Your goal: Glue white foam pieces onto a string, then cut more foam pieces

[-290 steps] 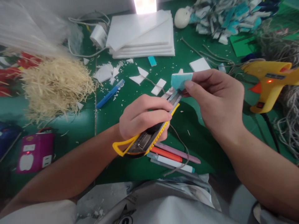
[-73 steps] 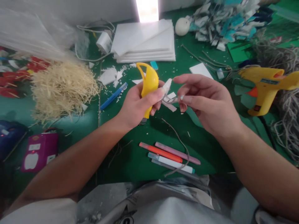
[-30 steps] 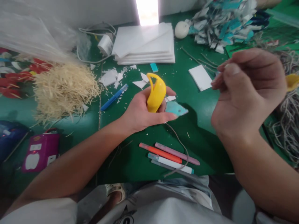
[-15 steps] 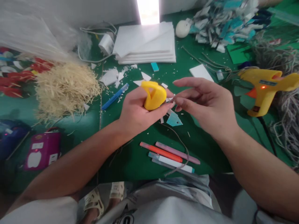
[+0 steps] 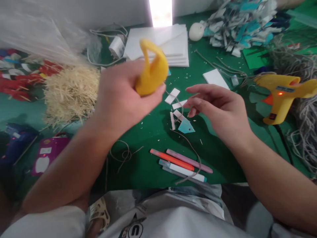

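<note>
My left hand (image 5: 121, 96) is closed around yellow-handled scissors (image 5: 152, 71), raised over the table; one handle loop sticks up, and the blades are hidden. Lower and to the right, my right hand (image 5: 215, 109) is half curled, index finger stretched out and fingers loosely apart. Its fingertips are close beside a thin grey string (image 5: 182, 107) that curves over small white strips (image 5: 172, 96). Below those fingertips lies a light-blue fish-head-shaped piece (image 5: 186, 126) with a dark dot, against more white strips.
Several markers (image 5: 173, 159) lie near the front edge, a loose string across them. A yellow glue gun (image 5: 279, 94) stands right. Left are a straw heap (image 5: 71, 94), a purple box (image 5: 51, 153) and a blue glue gun (image 5: 18, 142). White sheets (image 5: 156, 43) lie under the bright lamp.
My left hand has moved up and left with the scissors, away from my right hand. The white strips and string beneath show now. My right hand has barely moved.
</note>
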Motion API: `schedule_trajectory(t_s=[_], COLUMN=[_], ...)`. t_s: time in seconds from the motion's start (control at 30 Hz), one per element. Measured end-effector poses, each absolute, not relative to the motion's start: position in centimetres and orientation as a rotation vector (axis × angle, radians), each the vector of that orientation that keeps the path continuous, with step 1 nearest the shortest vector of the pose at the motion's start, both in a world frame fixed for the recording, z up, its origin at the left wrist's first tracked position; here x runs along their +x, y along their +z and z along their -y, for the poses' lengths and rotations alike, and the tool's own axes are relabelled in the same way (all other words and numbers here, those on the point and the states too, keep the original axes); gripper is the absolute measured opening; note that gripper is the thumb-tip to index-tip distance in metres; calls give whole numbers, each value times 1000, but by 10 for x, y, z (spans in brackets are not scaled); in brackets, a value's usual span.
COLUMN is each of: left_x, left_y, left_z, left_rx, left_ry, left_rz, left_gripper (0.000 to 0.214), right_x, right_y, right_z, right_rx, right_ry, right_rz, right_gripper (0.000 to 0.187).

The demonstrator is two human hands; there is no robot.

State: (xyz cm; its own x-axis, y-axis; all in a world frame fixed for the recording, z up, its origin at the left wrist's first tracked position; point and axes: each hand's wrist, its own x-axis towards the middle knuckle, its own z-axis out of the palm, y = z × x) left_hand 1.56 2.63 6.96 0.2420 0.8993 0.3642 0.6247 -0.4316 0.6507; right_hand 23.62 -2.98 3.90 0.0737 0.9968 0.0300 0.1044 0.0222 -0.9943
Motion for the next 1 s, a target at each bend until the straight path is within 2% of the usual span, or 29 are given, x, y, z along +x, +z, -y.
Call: schedule_trajectory(t_s=[0.07,0.2,0.33,0.53,0.63,0.8,0.9,1.0], left_x=[6,-5,-1,-1,-3,-4,-5,-8], left_y=[82,93,91,88,91,89,84,77], left_z=[-35,-49,-59,-65,-65,-64,-63,-63], left_rx=[2247,2205,2112,2157,2148,2203,2256,2301], left_ry=[893,259,-197,-213,-350,-745,-824,-676], left_rz=[-1565,-1939,-2009,-2067,-2004,-1872,-1751,-1731], left_gripper=[27,17,14,27,28,25,29,23], right_x=[236,237,237,235,236,245,249,247], right_y=[40,42,41,39,46,62,65,65], right_z=[29,28,29,30,29,24,26,30], right_rx=[-1387,-1487,-1511,-1571,-1737,-2150,-2118,-2043], right_ry=[1015,902,816,717,701,1034,1188,1296], right_rz=[1245,1349,1414,1457,1551,1916,2111,2298], right_gripper=[11,8,11,12,17,39,35,29])
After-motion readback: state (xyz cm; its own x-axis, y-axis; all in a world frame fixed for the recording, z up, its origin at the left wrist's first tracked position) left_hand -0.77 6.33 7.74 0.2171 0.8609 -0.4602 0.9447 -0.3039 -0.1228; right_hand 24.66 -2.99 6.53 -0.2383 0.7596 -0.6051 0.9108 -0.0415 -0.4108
